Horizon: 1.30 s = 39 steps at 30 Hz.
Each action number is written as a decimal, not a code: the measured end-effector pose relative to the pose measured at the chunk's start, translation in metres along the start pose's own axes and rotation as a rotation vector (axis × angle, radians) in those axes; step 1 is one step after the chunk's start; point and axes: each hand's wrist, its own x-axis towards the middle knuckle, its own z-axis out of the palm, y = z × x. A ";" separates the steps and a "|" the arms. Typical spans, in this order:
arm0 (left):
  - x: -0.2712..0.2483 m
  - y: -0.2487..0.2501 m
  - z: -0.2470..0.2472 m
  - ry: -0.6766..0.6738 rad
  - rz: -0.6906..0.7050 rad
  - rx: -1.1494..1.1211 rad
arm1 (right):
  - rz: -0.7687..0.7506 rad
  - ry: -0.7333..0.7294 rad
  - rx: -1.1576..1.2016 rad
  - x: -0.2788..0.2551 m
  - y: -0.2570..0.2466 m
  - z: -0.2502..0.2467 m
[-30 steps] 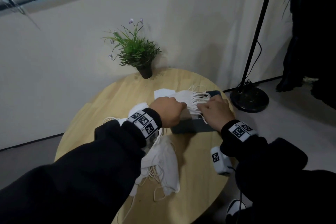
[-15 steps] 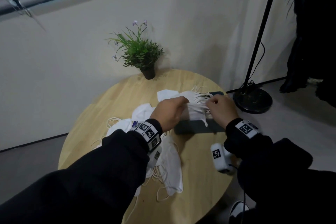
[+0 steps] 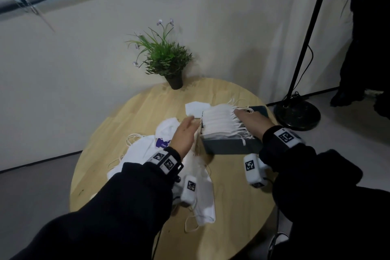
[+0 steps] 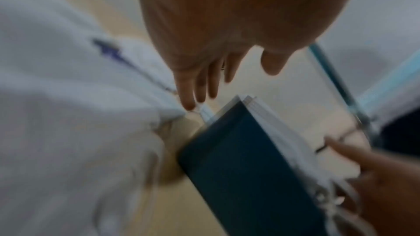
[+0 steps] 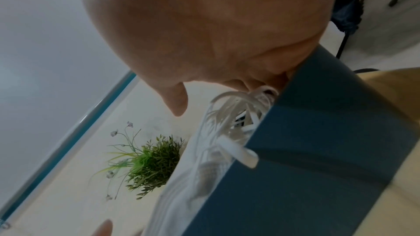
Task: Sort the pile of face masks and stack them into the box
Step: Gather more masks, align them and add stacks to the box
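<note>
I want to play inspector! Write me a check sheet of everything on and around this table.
Surface: round wooden table, pale top.
Job's things: dark box holding a row of white masks; loose masks piled on the left; one mask behind the box.
Clutter: potted plant at the far edge.
Hands: left hand flat, fingers straight, beside the box; right hand on the ear loops at the box's right end, fingers hidden.
Cables: black cord along the lamp pole.
Surroundings: pale wall, grey floor, lamp base.
</note>
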 end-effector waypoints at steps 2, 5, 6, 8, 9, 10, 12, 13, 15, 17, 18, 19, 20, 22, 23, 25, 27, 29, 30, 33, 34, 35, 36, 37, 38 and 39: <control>-0.010 0.006 0.008 -0.077 -0.198 -0.243 | -0.003 -0.041 0.010 -0.001 -0.005 0.003; -0.020 -0.003 0.017 -0.021 -0.172 -0.205 | 0.006 -0.156 0.118 -0.005 -0.006 0.005; -0.023 -0.009 0.019 0.011 -0.167 -0.189 | 0.016 -0.172 0.162 -0.008 -0.004 0.006; -0.027 -0.021 0.022 0.067 -0.192 -0.165 | 0.056 -0.207 0.254 -0.008 0.001 0.010; -0.029 -0.026 0.023 0.084 -0.203 -0.167 | 0.070 -0.226 0.283 -0.007 0.005 0.014; -0.030 -0.030 0.023 0.095 -0.196 -0.160 | 0.084 -0.249 0.300 -0.006 0.007 0.018; -0.029 -0.042 0.024 0.123 -0.152 -0.117 | 0.074 -0.278 0.377 -0.004 0.011 0.022; -0.028 -0.046 0.023 0.127 -0.141 -0.096 | 0.060 -0.276 0.412 0.011 0.020 0.024; -0.026 -0.051 0.024 0.110 -0.149 -0.076 | 0.064 -0.305 0.436 0.035 0.038 0.030; -0.028 -0.043 0.022 0.074 -0.165 -0.082 | 0.088 -0.265 0.505 0.057 0.052 0.031; -0.028 -0.037 0.020 0.074 -0.153 -0.070 | 0.086 -0.273 0.562 0.064 0.057 0.032; -0.027 -0.029 0.017 0.090 -0.108 -0.042 | 0.094 -0.278 0.581 0.058 0.054 0.032; -0.024 -0.023 0.014 0.115 -0.031 0.016 | 0.093 -0.283 0.598 0.041 0.042 0.030; -0.020 -0.004 0.009 0.106 0.216 0.295 | 0.117 -0.300 0.637 0.022 0.030 0.029; -0.019 0.004 0.010 0.034 0.331 0.499 | 0.137 -0.325 0.684 0.016 0.026 0.030; -0.011 0.008 0.015 -0.151 0.436 0.874 | 0.183 -0.319 0.794 0.017 0.025 0.031; -0.002 0.011 0.011 -0.289 0.413 1.051 | 0.201 -0.278 0.828 0.018 0.025 0.030; 0.010 0.020 0.000 -0.331 0.455 1.121 | 0.209 -0.225 0.853 0.015 0.024 0.027; 0.014 0.026 -0.005 -0.335 0.491 1.166 | 0.198 -0.207 0.874 0.017 0.027 0.026; 0.021 0.035 -0.010 -0.337 0.573 1.379 | 0.168 -0.182 0.889 0.024 0.030 0.026; 0.020 0.033 -0.006 -0.310 0.603 1.432 | 0.169 -0.176 0.883 0.024 0.029 0.027; 0.018 0.030 -0.002 -0.273 0.632 1.458 | 0.162 -0.169 0.885 0.022 0.027 0.027; 0.016 0.028 0.003 -0.237 0.651 1.453 | 0.147 -0.166 0.882 0.021 0.026 0.027; 0.014 0.028 0.006 -0.200 0.666 1.428 | 0.134 -0.163 0.884 0.018 0.024 0.027; 0.013 0.028 0.008 -0.170 0.669 1.398 | 0.129 -0.164 0.891 0.019 0.024 0.028; 0.011 0.029 0.009 -0.151 0.660 1.370 | 0.145 -0.156 0.894 0.018 0.024 0.028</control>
